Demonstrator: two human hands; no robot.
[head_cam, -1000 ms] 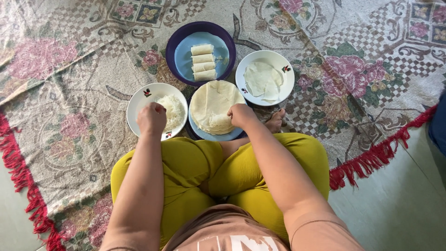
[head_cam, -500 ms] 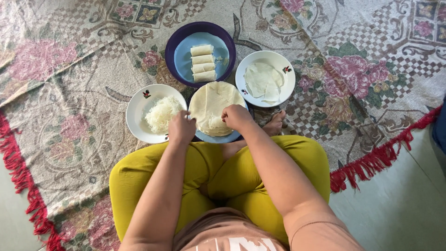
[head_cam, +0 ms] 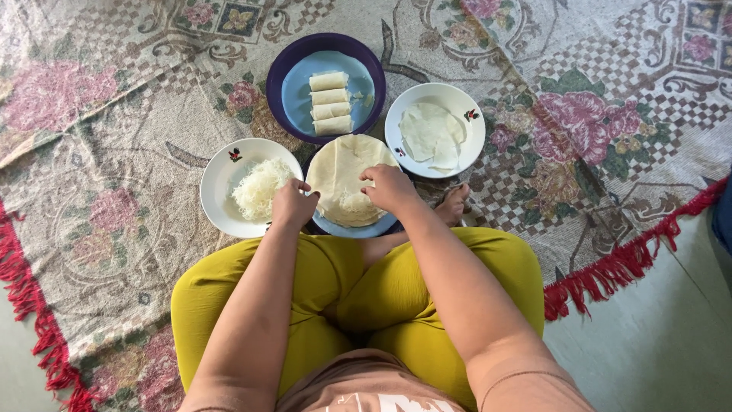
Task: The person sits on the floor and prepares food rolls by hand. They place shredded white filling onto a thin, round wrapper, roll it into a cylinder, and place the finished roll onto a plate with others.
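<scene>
Both hands (head_cam: 343, 197) on stacked wrappers (head_cam: 347, 172) — shredded filling (head_cam: 259, 187) beside

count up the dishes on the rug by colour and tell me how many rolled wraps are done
White plates: 2, one with shredded filling, one with pale sheets
Purple bowl: 1
Blue plate: 1
Dishes total: 4
Rolled wraps: 4

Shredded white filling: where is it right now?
Head view, left side: shredded white filling lies in the white bowl, beside the left hand and the wrapper stack.
</scene>
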